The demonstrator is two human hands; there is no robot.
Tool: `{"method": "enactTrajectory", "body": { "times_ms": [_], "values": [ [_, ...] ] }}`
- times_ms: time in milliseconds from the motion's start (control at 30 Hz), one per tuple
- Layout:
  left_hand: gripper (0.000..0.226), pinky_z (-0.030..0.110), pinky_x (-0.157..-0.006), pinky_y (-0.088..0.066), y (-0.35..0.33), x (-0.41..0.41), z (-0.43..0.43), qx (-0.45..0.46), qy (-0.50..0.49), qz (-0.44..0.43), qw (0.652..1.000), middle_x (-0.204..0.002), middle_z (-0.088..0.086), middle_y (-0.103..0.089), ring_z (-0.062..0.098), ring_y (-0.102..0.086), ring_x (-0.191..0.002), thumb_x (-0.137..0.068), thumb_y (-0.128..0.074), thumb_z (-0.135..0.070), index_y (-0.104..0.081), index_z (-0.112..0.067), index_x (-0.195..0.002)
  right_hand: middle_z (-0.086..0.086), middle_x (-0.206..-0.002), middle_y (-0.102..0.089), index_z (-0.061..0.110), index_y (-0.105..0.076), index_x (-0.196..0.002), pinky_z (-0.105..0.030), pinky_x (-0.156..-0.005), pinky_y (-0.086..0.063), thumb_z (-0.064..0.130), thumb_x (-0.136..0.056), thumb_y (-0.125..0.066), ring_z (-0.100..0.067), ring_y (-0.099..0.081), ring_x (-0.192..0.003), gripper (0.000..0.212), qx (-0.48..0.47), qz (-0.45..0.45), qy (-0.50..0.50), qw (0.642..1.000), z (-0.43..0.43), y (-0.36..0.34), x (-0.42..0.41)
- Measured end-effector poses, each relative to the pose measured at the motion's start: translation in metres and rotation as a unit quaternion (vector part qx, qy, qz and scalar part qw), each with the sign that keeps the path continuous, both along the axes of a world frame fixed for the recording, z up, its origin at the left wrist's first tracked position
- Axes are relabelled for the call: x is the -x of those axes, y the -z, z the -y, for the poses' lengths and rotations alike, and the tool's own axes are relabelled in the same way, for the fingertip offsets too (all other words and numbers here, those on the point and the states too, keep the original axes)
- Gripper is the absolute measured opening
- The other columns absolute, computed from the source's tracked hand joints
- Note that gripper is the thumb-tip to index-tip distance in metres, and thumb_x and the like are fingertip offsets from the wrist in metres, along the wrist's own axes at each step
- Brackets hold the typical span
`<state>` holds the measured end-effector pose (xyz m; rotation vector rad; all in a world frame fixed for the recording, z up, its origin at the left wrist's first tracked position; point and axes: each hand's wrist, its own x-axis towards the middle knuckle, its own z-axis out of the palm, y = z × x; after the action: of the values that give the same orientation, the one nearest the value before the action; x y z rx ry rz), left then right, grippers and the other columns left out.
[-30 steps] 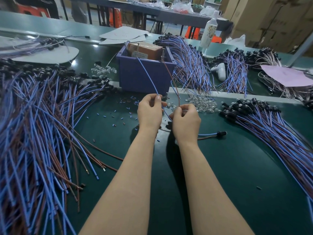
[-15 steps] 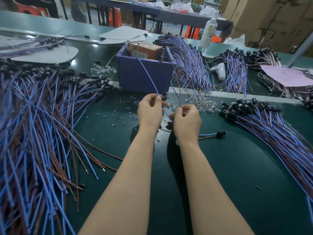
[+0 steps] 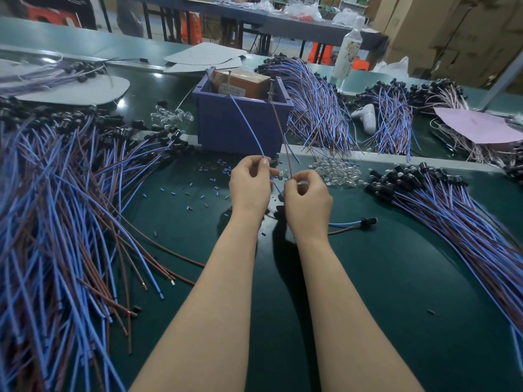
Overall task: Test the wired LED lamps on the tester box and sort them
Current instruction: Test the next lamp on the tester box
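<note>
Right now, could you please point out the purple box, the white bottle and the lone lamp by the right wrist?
purple box [image 3: 218, 128]: head view, its front wall.
white bottle [image 3: 347, 55]: head view, its labelled body.
lone lamp [image 3: 369, 221]: head view, its black holder.

I count one purple tester box on the worktop. In front of it are two hands, the left hand and the right hand. Two wires reach the box: one blue wire and one brown wire. There are two bulb heaps, the left bulb heap and the right bulb heap. There is one loose lamp and one bottle. The piled lamps are too many for me to count.
</note>
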<state>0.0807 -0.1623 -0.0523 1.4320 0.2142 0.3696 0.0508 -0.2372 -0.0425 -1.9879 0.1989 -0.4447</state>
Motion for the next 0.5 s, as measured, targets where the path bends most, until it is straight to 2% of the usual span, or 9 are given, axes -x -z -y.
{"method": "enactTrajectory", "body": {
  "times_ms": [100,267,500],
  "values": [
    [0.015,0.02,-0.064,-0.045,-0.0002,0.0005,0.0003,-0.002,0.001,0.0,1.0,-0.071,-0.004,-0.065,0.001,-0.051,-0.055,-0.098,-0.047,-0.014,-0.061,-0.008,-0.099,-0.009,-0.076,-0.068,0.016,-0.055,-0.081,-0.042,-0.08,-0.05,0.013,-0.086,-0.053,-0.028,-0.065,-0.08,0.007,-0.002,-0.002,-0.003,1.0,0.0002,-0.0006,0.0006],
    [0.014,0.02,-0.063,-0.045,-0.0006,0.0009,0.0004,-0.003,0.001,-0.001,1.0,-0.071,-0.004,-0.064,-0.003,-0.051,-0.052,-0.098,-0.047,-0.013,-0.061,-0.009,-0.098,-0.011,-0.076,-0.068,0.016,-0.054,-0.078,-0.042,-0.08,-0.05,0.013,-0.084,-0.055,-0.029,-0.064,-0.079,0.007,-0.003,-0.003,-0.005,1.0,0.0004,-0.0003,0.0008],
    [0.014,0.031,-0.075,-0.049,-0.0014,0.0036,0.0017,0.0,-0.004,0.001,1.0,-0.072,-0.003,-0.065,0.007,-0.053,-0.061,-0.098,-0.047,-0.014,-0.06,-0.009,-0.098,-0.011,-0.076,-0.069,0.015,-0.056,-0.079,-0.04,-0.079,-0.05,0.014,-0.085,-0.055,-0.028,-0.063,-0.078,0.006,0.002,-0.005,-0.012,1.0,0.0013,0.0,0.0005]
  ]
}}
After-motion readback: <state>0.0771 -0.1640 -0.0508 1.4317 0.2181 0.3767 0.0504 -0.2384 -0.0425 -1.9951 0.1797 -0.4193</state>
